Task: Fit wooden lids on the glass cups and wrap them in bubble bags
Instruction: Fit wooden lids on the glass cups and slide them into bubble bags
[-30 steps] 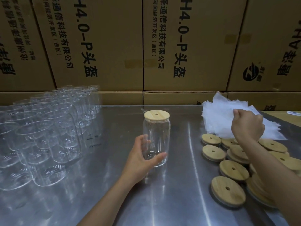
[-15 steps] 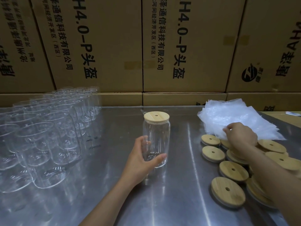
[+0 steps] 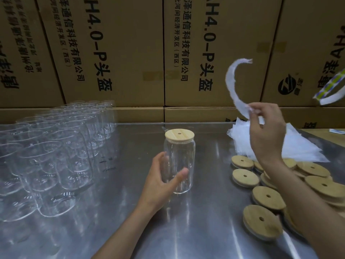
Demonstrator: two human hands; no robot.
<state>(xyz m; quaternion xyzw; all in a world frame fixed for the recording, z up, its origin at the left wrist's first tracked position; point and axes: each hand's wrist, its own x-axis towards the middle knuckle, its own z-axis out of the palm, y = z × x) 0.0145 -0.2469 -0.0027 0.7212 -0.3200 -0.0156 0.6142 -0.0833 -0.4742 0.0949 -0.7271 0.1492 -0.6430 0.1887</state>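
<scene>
Centre of the shiny steel table [image 3: 205,212] stands a clear, upright glass cup [image 3: 182,165], and it wears a round pale wooden lid [image 3: 179,134] with a small hole, seated flat on its rim. The left hand [image 3: 160,184] comes in from six o'clock and cups the lower half of that glass: thumb across the near side, fingers curled round the far side, seen through the glass. The cup's base sits on the steel.

Over at two o'clock the right hand [image 3: 267,135] is raised above the table, fingers and thumb pinching the bottom end of a white translucent bubble bag [image 3: 237,90]. The bag arcs up and over in a curve, blurred, its free end high against the cartons. Below that hand, at about two o'clock on the table, lies the loose stack of white bubble bags [image 3: 298,148], fanned out flat.

At four o'clock, a scatter of round wooden lids with centre holes [image 3: 261,221], some overlapping, partly hidden by the right forearm. At nine o'clock, a dense block of uncovered clear glass cups [image 3: 56,156] stands in rows, touching one another, well apart from the lidded one.

Behind it all at twelve o'clock runs a wall of brown cardboard cartons [image 3: 121,53] printed in black characters. A strip with blue and yellow marks [image 3: 330,88] shows at the right edge; what it is, I cannot tell.
</scene>
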